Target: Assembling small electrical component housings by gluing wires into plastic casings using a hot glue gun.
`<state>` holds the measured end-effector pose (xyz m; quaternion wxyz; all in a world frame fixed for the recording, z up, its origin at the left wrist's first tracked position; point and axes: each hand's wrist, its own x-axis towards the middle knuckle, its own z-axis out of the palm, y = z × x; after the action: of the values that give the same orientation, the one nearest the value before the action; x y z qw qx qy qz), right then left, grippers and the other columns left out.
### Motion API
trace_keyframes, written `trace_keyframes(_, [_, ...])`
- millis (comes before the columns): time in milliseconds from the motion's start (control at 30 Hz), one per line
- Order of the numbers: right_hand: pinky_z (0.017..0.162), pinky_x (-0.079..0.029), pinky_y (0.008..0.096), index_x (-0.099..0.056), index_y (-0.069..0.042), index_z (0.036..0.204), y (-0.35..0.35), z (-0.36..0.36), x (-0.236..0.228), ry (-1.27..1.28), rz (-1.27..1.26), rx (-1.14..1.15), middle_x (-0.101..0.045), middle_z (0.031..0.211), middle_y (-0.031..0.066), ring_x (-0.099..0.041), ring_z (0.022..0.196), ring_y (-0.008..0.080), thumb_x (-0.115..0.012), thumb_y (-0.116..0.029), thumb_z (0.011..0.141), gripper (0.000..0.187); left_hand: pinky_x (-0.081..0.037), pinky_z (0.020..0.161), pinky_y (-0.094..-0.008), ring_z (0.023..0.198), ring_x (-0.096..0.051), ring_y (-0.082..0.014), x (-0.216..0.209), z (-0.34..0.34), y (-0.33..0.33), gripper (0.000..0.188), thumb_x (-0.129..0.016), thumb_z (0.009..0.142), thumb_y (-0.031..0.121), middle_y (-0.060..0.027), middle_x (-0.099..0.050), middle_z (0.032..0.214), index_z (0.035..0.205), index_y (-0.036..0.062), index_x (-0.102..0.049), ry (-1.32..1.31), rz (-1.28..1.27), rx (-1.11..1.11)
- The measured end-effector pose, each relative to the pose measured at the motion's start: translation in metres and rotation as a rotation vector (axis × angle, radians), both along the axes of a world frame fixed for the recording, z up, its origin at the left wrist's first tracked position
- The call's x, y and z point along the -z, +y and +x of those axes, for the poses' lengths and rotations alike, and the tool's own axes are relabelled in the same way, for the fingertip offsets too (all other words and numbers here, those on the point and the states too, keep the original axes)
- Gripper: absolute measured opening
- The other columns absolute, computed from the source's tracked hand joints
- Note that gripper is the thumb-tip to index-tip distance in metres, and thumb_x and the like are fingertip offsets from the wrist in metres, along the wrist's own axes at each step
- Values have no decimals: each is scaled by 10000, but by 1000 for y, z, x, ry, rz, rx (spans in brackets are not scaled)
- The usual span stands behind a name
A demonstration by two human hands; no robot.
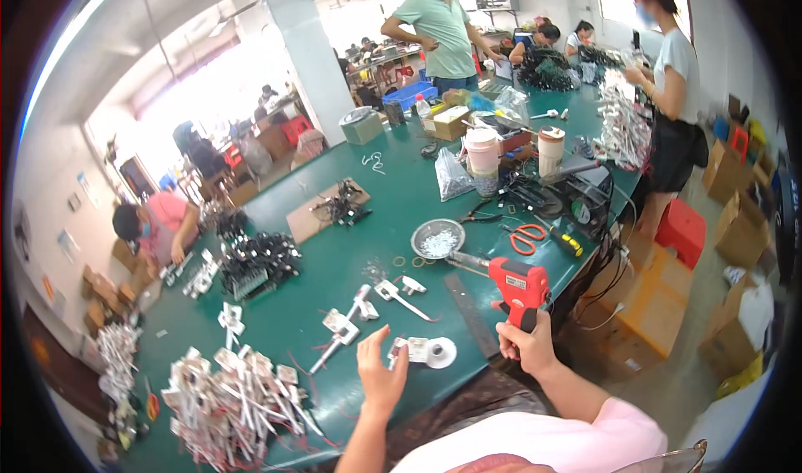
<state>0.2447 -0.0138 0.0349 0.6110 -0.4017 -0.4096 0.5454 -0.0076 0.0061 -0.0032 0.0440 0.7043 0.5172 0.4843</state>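
Right hand [531,344]: gripping red-black pistol-shaped tool [516,281] | left hand [381,379]: spread, near white disc-ended part [439,353]

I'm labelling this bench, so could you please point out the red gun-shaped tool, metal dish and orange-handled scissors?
Red gun-shaped tool [525,289], head view: its body.
Metal dish [421,235], head view: its inner wall.
Orange-handled scissors [529,237], head view: the handles.

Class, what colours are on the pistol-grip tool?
The pistol-grip tool: red and black, head view.
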Motion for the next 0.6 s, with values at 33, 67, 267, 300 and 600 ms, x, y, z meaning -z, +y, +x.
trace_keyframes(33, [394,-353,217,-594,68,1059,5,-3,-5,-66,67,6,-543,543,31,-469,401,75,-605,-31,822,258,-443,869,-405,986,-566,-321,2,1,-1,446,-706,752,65,-168,-610,1043,1164,-11,-554,-42,-53,-4])
trace_keyframes(67, [394,-353,217,-594,68,1059,11,-13,-4,-53,64,11,-543,543,31,-469,401,75,-605,-31,822,258,-443,867,-406,986,-566,-319,4,-2,-1,444,-708,756,70,-169,-609,1049,1163,-13,-554,-88,-110,-11])
trace_keyframes(267, [411,-380,223,-619,12,875,38,-35,-9,-81,59,-96,-569,568,36,-508,442,76,-643,-64,828,92,-441,866,-407,979,-566,-321,16,2,6,436,-700,770,79,-173,-607,1049,1165,-23,-547,-101,-168,-30])
trace_keyframes(300, [406,-381,227,-614,13,851,42,-41,-7,-84,41,-85,-569,564,42,-508,438,81,-642,-63,832,83,-435,865,-410,970,-566,-326,20,-1,9,431,-693,775,81,-170,-610,1049,1166,-23,-547,-98,-132,-18])
trace_keyframes(600, [404,-368,227,-617,36,864,60,-58,4,-75,-66,-114,-574,580,53,-504,441,85,-654,-44,826,97,-438,843,-398,917,-576,-316,25,-7,4,356,-709,744,72,-139,-628,977,1078,15,-600,4,-163,21])
